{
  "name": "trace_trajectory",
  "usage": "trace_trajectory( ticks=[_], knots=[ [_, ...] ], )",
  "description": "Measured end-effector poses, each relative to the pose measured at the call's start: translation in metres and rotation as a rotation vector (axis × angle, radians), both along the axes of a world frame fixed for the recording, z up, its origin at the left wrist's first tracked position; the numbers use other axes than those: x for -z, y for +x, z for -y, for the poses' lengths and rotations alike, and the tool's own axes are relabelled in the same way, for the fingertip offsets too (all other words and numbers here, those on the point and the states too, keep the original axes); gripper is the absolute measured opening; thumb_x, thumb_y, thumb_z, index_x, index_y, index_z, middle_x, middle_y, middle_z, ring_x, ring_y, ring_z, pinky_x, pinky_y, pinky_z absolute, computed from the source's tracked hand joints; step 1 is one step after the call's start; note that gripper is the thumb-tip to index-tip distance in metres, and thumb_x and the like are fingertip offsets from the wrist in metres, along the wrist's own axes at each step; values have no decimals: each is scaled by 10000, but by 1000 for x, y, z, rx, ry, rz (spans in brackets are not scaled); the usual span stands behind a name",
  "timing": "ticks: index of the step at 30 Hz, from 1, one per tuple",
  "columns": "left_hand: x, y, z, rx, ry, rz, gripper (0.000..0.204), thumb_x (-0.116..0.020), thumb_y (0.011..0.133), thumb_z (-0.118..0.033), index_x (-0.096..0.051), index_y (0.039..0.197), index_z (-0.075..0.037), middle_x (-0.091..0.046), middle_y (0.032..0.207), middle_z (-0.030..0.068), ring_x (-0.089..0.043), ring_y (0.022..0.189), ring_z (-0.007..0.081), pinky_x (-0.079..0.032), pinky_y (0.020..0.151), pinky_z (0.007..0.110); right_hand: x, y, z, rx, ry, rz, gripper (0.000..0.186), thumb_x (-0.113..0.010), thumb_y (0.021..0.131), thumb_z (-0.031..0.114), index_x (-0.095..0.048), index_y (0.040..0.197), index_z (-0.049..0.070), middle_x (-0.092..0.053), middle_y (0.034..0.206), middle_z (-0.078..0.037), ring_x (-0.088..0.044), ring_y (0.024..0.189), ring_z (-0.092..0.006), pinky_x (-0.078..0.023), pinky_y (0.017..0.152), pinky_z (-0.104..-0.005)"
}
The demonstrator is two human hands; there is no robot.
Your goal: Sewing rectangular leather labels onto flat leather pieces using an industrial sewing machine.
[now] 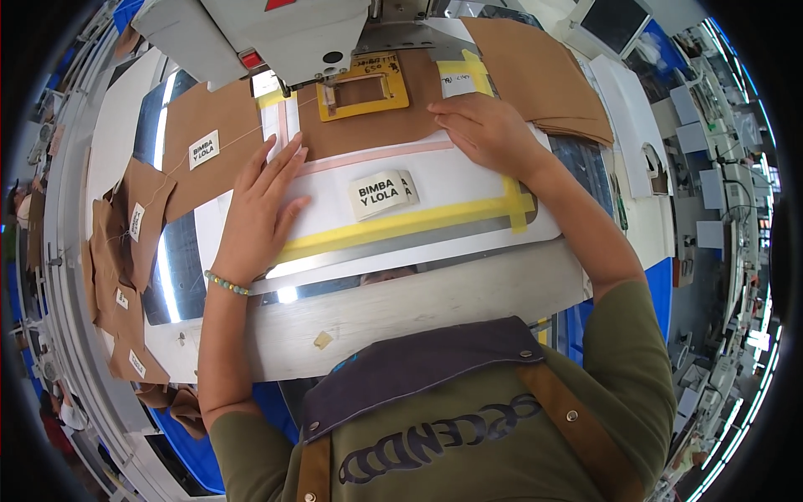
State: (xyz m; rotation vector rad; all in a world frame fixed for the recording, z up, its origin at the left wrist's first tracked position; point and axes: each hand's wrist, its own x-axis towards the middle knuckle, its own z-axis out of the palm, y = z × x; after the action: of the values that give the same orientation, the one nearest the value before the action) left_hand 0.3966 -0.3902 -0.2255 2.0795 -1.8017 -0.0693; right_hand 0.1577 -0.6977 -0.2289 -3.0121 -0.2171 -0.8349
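Note:
A brown panel [368, 130] lies on a white template board [311, 201] with pink and yellow tape strips, beneath a sewing machine head [251, 42]. A yellow frame [361, 105] sits on the panel under the machine. My left hand [263, 205] rests with fingers spread at the template's left part, fingertips near the panel's lower left corner. My right hand [489, 138] is closed at the panel's right edge, fingertips bent and pressed together on it. Between my hands, a small stack of printed white labels [381, 194] lies on the template.
Brown pieces with white labels, linked by threads [196, 117], spread down the left. A brown stack [535, 67] lies at the back right, near a monitor [619, 29] and a white board [627, 117]. Blue bins [188, 452] sit below the worktable [418, 293].

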Motion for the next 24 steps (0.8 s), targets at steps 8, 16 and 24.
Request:
trace_trajectory(
  ticks=[8, 16, 24],
  knots=[
    [-1, -1, 1, 7, -4, -1, 641, -712, 976, -211, -509, 1573, -94, -437, 1691, 21, -314, 1579, 364, -293, 1288, 502, 5, 13, -6, -73, 67, -18, 225, -727, 857, 16, -730, 1082, 23, -760, 1226, -93, -729, 1115, -275, -612, 942, -386],
    [-2, -2, 1, 4, 60, 53, 631, -689, 995, -249, -506, 1581, -102, -424, 1699, 20, -301, 1587, 356, -277, 1294, 503, 5, 4, -6, -20, -5, -53, 204, -708, 897, 51, -744, 1096, 26, -758, 1246, -109, -733, 1117, -275, -609, 951, -380],
    [1, -2, 2, -27, 41, 65, 607, -652, 1022, -296, -507, 1587, -131, -430, 1696, 25, -299, 1589, 351, -265, 1299, 500, 0, -2, -11, -19, 34, -60, 252, -778, 867, 38, -764, 1118, 26, -755, 1264, -87, -737, 1123, -268, -625, 941, -371]
  ],
)
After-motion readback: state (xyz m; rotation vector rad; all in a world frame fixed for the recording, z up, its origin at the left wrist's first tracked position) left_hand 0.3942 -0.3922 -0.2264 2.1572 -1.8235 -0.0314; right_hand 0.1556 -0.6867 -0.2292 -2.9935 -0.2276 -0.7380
